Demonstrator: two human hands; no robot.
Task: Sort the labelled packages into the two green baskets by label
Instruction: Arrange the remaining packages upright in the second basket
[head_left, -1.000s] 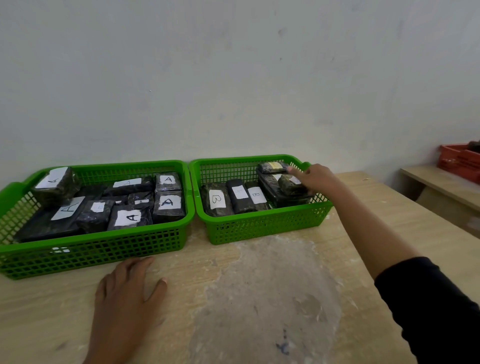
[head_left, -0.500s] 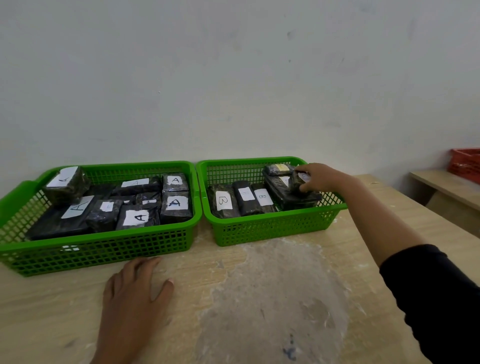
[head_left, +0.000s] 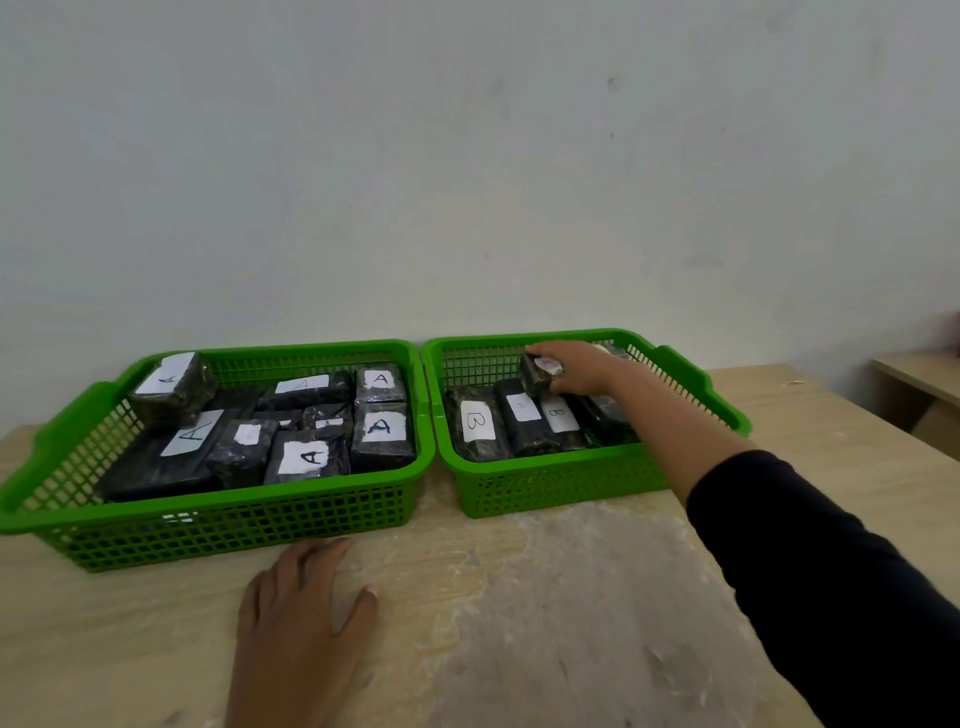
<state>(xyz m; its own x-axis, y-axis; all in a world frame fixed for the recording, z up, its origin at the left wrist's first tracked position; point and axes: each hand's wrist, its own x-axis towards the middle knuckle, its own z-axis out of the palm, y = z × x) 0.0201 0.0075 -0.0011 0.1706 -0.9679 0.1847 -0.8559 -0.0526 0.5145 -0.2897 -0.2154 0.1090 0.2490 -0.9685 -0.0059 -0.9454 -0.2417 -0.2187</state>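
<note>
Two green baskets stand side by side against the wall. The left basket (head_left: 218, 525) holds several dark wrapped packages with white labels marked A (head_left: 382, 427). The right basket (head_left: 545, 488) holds dark packages marked B (head_left: 475, 422). My right hand (head_left: 576, 366) reaches into the right basket and grips a small dark package (head_left: 537, 373), lifted above the B packages near the back. My left hand (head_left: 304, 629) lies flat on the table in front of the left basket, fingers spread, holding nothing.
The baskets sit on a light wooden table (head_left: 519, 623) with a pale worn patch in the middle. A lower wooden bench (head_left: 919, 384) stands at the far right. A plain wall rises directly behind the baskets.
My right hand has closed on the small package at the basket's right side and carried it left and up, over the B packages. My left hand stays flat.
</note>
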